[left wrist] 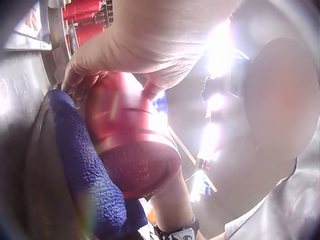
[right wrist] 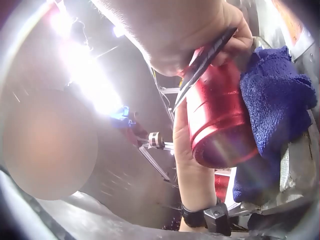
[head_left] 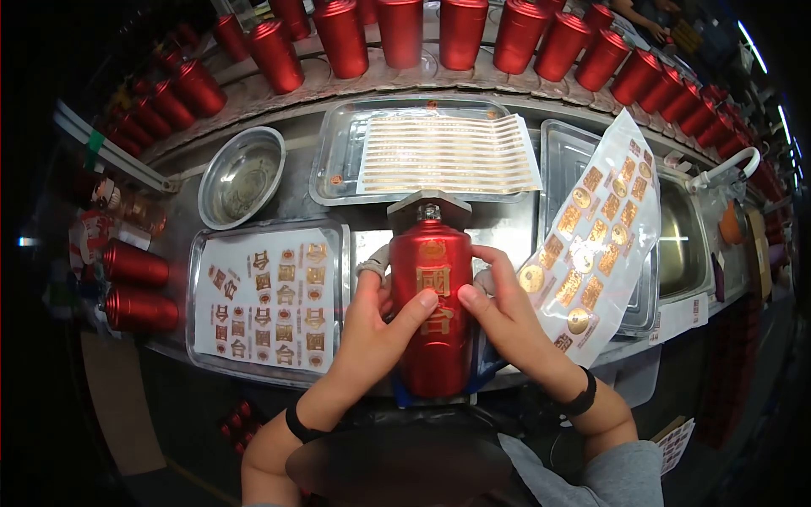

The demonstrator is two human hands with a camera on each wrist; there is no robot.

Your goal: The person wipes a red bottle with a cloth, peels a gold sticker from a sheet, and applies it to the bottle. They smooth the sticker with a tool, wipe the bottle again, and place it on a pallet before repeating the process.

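A red bottle point(head_left: 432, 363) with large gold characters point(head_left: 435, 319) lies in the middle of the head view, its neck pointing away from me. My left hand point(head_left: 380, 325) holds its left side, thumb pressed on the gold characters. A greyish cover shows on a finger of that hand. From the other side my right hand point(head_left: 507, 317) grips the bottle, its thumb at the characters' right edge. A dark pointed tool, like tweezers point(right wrist: 205, 65), crosses that hand in the right wrist view. Beneath the bottle is a blue cloth point(right wrist: 275, 95).
Left stands a tray point(head_left: 196, 253) with a sheet of gold character stickers point(head_left: 279, 296). Behind are a metal bowl point(head_left: 205, 177) and a tray of gold strips point(head_left: 448, 152). To the right, a sticker sheet point(head_left: 604, 211) overlaps another tray point(head_left: 553, 135). Red bottles point(head_left: 401, 34) line the conveyor.
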